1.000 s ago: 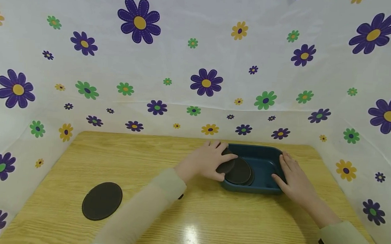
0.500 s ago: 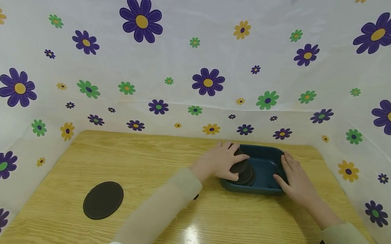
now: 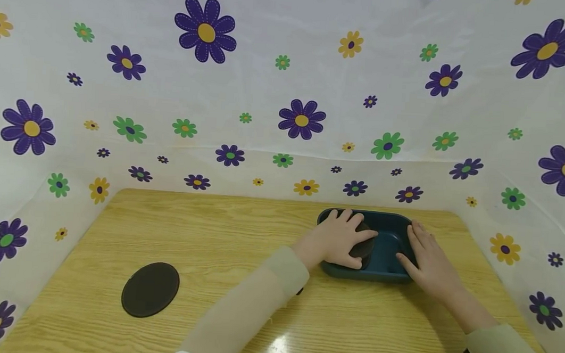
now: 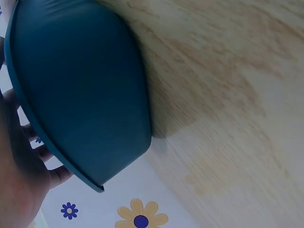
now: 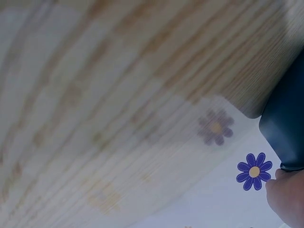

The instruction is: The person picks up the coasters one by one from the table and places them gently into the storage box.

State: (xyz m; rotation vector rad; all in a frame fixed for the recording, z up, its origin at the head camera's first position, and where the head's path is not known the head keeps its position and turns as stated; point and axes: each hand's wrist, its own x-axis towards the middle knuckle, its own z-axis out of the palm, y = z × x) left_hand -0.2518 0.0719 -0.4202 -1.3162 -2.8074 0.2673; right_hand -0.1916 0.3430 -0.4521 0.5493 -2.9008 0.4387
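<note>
In the head view my left hand (image 3: 339, 241) reaches into a dark blue plastic tub (image 3: 385, 275) and spreads its fingers over a round black coaster (image 3: 364, 247), holding it near the tub's left end. Part of another dark round piece shows beneath it; the hand hides the rest. My right hand (image 3: 429, 261) holds the tub's right rim, thumb inside and the other fingers along the edge. The tub's outer wall (image 4: 85, 95) fills much of the left wrist view, with left-hand fingers above its rim. A larger black disc (image 3: 150, 289) lies flat on the table at left.
The wooden table (image 3: 222, 226) carries the tub near its back right. A white cloth (image 3: 248, 89) printed with flowers hangs behind and along both sides of the table.
My left hand has moved right with the coaster, from the tub's left rim to over the stack inside. The right hand has stayed on the rim. The larger disc has not moved.
</note>
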